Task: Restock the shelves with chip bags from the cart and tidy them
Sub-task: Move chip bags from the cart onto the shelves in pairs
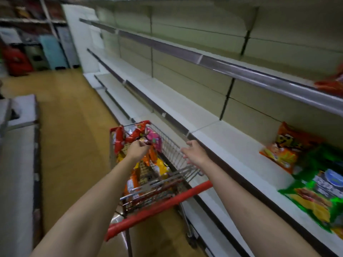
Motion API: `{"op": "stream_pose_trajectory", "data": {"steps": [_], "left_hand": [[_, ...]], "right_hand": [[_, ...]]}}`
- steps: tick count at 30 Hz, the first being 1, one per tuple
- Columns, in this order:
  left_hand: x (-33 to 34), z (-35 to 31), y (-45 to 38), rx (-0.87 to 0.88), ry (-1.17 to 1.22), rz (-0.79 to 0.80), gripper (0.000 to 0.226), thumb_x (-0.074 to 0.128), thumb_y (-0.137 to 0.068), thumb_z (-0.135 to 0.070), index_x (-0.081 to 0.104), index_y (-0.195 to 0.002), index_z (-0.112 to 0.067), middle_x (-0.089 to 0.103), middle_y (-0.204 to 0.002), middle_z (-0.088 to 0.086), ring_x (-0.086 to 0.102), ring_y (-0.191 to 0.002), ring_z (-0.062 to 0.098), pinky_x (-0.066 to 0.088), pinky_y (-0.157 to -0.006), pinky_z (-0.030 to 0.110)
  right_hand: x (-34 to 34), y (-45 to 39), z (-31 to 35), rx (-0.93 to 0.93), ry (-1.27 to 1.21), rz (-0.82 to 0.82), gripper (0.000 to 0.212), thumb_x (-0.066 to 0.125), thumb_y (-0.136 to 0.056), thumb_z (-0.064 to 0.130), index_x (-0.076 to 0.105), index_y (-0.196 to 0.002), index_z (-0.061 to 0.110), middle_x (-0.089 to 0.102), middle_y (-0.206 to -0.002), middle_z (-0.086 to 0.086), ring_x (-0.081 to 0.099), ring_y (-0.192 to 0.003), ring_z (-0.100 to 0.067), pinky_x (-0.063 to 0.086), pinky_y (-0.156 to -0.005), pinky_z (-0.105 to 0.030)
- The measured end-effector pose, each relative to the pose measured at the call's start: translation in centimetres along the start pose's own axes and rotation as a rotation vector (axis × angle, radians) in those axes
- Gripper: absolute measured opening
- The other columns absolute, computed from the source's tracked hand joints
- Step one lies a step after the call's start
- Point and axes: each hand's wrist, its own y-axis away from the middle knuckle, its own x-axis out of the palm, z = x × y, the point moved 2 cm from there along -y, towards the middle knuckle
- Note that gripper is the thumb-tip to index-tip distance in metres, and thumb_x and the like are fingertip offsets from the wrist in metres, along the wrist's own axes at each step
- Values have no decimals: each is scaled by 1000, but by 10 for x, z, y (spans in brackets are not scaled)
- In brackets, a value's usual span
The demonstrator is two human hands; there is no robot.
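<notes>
Left hand (137, 149): fingers curled, pinching the top edge of a chip bag (146, 140) above the cart (172, 145). Right hand (194, 152): fingers spread and relaxed, holding nothing, over the cart's right wire rim. Cart: wire basket, red handle (159, 206), heaped with red, pink, orange and yellow bags. Shelf (232, 145), right: one orange bag (285, 147), one green bag (319, 190), lying flat.

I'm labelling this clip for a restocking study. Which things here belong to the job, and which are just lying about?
Job:
cart
chip bags in the cart
left hand, gripping a bag
right hand, fingers spread above the cart's side
middle shelf
orange bag and green bag on it

Lying about:
suitcases at the aisle's end
white unit on the left
</notes>
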Motion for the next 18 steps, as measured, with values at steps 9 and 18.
{"op": "stream_pose_trajectory", "data": {"steps": [9,18], "left_hand": [[-31,63,-78,-165,45,40,22,56,-93,-19,50,-73,-15,55,-76,8,54,-78,24,45,-74,35],[-6,125,-115,-378,91,95,29,57,-93,-17,45,-67,-15,49,-74,10,49,-78,23,39,-71,32]], "right_hand": [[84,-83,15,27,146,151,42,56,-95,27,41,-130,12,57,-120,-10,59,-108,-26,48,-96,-47],[122,-161,-11,116,241,278,51,56,-95,31,37,-138,11,53,-129,-12,54,-115,-27,48,-98,-47]]}}
